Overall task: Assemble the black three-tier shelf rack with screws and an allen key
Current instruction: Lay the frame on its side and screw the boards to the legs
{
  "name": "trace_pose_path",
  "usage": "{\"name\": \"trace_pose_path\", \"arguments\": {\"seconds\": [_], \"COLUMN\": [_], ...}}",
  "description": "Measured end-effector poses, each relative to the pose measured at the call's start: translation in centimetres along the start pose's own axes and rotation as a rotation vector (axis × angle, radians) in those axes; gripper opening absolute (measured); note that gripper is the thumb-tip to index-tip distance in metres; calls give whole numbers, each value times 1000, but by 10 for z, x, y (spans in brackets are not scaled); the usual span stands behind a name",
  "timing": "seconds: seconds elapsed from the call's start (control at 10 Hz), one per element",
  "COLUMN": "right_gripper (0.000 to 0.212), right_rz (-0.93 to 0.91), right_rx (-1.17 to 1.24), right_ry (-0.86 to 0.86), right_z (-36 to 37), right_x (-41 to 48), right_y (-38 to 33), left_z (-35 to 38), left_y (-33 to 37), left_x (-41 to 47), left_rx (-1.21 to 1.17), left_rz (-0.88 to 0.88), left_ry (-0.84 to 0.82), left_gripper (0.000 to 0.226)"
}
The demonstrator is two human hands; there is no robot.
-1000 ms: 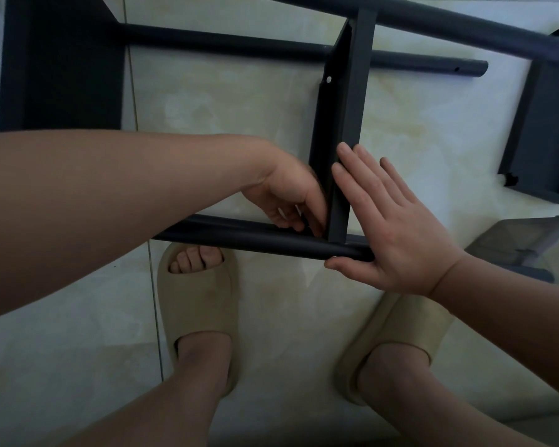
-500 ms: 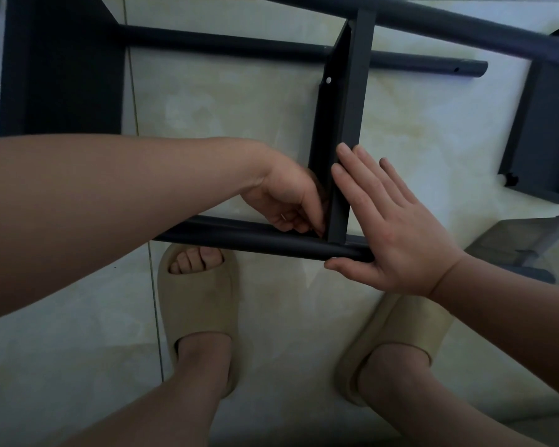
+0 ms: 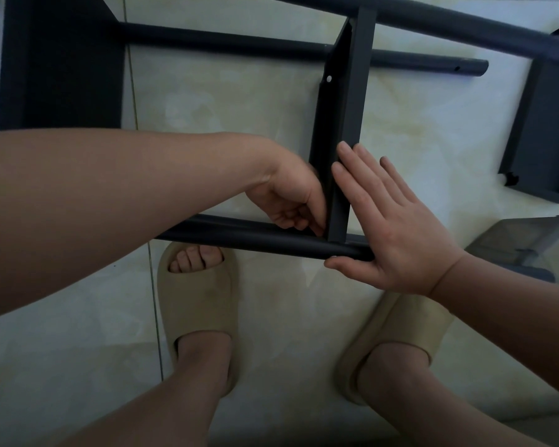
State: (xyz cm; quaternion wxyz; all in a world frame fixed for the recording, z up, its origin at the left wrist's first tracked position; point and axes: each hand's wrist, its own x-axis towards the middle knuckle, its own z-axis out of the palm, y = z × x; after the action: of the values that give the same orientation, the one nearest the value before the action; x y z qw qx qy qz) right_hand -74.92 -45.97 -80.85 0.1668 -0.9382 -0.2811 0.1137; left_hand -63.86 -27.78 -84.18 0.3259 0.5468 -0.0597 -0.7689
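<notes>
My flat right hand (image 3: 397, 221) braces the shelf panel (image 3: 346, 117) against the tube (image 3: 239, 235) while my curled left hand (image 3: 291, 201), contents unseen, probably starts a screw needing careful alignment.

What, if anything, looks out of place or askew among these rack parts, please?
Nothing looks damaged or spilled. The black metal shelf panel stands square on the near black tube, steadied by the flat right hand; the left hand curls its fingers at the joint. One screw hole higher on the panel looks unfilled.
</notes>
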Motion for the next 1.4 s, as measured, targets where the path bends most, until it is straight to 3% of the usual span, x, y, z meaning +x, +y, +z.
{"name": "trace_pose_path", "arguments": {"seconds": [0.6, 1.4], "right_gripper": [100, 100], "right_rz": [2, 0], "right_rx": [5, 4], "right_ry": [2, 2], "right_z": [0, -1], "right_x": [-1, 0], "right_y": [0, -1], "left_z": [-5, -1], "left_y": [-4, -8], "left_x": [-3, 0], "left_rx": [-1, -34], "left_rz": [-58, 57], "left_ry": [-30, -8], "left_gripper": [8, 15]}}
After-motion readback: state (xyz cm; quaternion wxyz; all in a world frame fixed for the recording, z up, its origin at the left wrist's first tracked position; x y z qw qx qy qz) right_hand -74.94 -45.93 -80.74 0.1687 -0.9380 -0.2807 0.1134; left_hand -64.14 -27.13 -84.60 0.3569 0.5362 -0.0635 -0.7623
